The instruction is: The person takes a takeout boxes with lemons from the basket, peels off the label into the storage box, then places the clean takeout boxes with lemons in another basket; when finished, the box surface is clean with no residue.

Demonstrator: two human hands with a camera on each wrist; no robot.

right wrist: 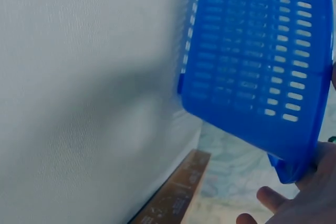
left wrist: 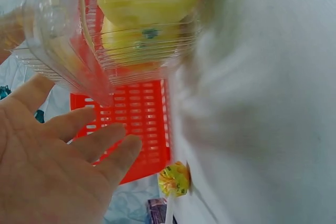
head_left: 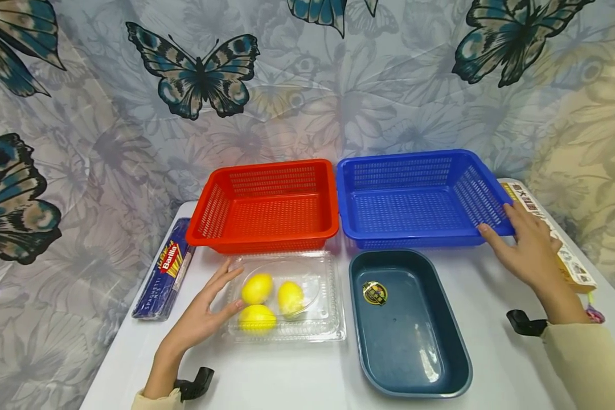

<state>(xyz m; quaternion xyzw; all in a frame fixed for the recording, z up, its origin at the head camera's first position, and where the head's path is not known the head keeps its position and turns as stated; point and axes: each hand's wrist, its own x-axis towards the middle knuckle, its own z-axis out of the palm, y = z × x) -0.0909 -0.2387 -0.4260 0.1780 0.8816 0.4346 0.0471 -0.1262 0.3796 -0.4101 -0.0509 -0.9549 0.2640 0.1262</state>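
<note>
My left hand point(head_left: 205, 310) is at the left side of a clear plastic container point(head_left: 333, 319), its fingers spread and fairly straight beside the wall. Several yellow lemons point(head_left: 257, 319) sit inside that container. In the left wrist view, the left fingers point(left wrist: 113, 145) lie in front of a red basket point(left wrist: 139, 114). My right hand point(head_left: 528, 247) rests at the right front corner of a blue basket point(head_left: 415, 234), thumb at the front rim and index finger over the side rim. Seen from the right wrist, its other fingers point(right wrist: 272, 199) extend free below the blue corner.
A Barilla spaghetti pack point(head_left: 166, 267) lies left of the red basket. In front of the blue basket stands a dark teal tray point(head_left: 410, 341). Beside the right hand is a long printed box point(head_left: 574, 256). A yellow-wrapped lollipop point(left wrist: 174, 178) shows past the container.
</note>
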